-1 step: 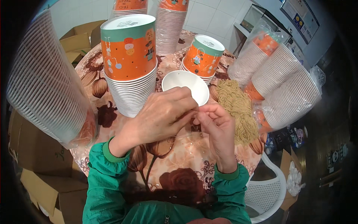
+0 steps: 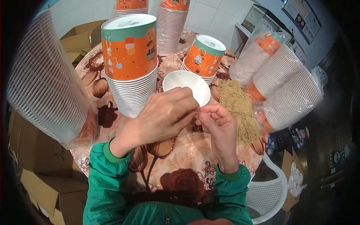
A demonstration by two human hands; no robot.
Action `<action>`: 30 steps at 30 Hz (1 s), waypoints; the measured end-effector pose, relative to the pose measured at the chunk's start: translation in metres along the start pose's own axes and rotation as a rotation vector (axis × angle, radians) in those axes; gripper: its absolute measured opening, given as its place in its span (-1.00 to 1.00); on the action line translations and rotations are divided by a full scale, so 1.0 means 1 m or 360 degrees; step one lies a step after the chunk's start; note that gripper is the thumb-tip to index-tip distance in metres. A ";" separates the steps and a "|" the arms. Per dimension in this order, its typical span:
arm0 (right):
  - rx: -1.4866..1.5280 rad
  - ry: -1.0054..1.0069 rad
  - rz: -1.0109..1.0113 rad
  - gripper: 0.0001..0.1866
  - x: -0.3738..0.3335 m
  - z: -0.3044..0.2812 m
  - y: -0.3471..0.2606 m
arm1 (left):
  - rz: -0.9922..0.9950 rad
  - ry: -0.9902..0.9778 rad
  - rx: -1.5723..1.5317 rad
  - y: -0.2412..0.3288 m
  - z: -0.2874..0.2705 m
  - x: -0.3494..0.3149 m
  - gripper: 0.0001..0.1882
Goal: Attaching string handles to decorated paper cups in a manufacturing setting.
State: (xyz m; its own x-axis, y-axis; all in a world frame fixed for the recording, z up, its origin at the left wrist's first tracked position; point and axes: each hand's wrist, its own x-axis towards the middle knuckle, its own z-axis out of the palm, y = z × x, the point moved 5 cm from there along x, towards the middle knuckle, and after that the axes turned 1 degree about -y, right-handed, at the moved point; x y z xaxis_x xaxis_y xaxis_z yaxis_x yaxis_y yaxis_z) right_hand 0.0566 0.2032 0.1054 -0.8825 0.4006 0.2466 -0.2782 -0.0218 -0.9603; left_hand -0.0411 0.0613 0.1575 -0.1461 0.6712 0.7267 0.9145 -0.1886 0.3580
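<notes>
Meeting beside the white bowl (image 2: 191, 81), both hands (image 2: 165, 114) (image 2: 221, 125) look unchanged.

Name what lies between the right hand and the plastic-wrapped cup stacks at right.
In the head view, a tan bundle of strands lies between the right hand and the wrapped cup stacks.

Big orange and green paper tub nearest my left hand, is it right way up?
Upside down: the orange paper tub shows its white base on top.

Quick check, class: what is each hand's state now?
Left hand: fingers curled, tips partly hidden; any hold cannot be told.
Right hand: thumb and forefinger pinched closed; anything between too small to tell.
</notes>
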 end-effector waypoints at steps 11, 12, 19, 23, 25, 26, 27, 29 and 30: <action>-0.0666 0.0204 -0.0331 -0.94 -0.001 -0.014 0.004 | -0.0032 0.0039 -0.0004 -0.025 0.033 -0.002 -0.87; -0.0603 0.0211 -0.0275 -0.95 0.002 -0.017 0.006 | -0.0033 0.0034 -0.0005 -0.028 0.036 -0.002 -0.87; -0.0599 0.0353 -0.0305 -0.98 0.010 -0.039 0.006 | -0.0086 -0.0019 0.0426 -0.052 0.059 -0.010 -0.80; -0.0581 0.0376 -0.0306 -0.98 0.010 -0.037 0.002 | -0.0151 -0.0169 0.0578 -0.070 0.076 -0.018 -0.83; -0.0529 0.0397 -0.0372 -0.98 0.007 -0.038 -0.006 | -0.0175 -0.0077 0.0460 -0.068 0.073 -0.014 -0.84; -0.0532 0.0402 -0.0373 -0.98 0.005 -0.036 -0.011 | -0.0206 0.0016 0.0347 -0.066 0.068 -0.012 -0.85; -0.0510 0.0447 -0.0420 -0.99 0.002 -0.033 -0.017 | -0.0214 0.0012 0.0356 -0.062 0.063 -0.011 -0.85; -0.0497 0.0499 -0.0468 -0.99 -0.004 -0.029 -0.024 | -0.0518 0.0100 -0.0128 -0.059 0.052 -0.007 -0.84; -0.0598 0.0536 -0.0574 -0.98 -0.008 -0.026 -0.029 | -0.0492 0.0133 -0.0244 -0.057 0.048 -0.005 -0.81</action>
State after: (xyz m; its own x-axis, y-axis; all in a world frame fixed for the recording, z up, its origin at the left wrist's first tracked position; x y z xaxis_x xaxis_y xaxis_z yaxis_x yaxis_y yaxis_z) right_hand 0.0818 0.2241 0.1280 -0.5724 0.5911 0.5683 -0.3299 0.4685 -0.8196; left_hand -0.0746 0.1028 0.1053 -0.4436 0.6535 0.6133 0.7556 -0.0953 0.6480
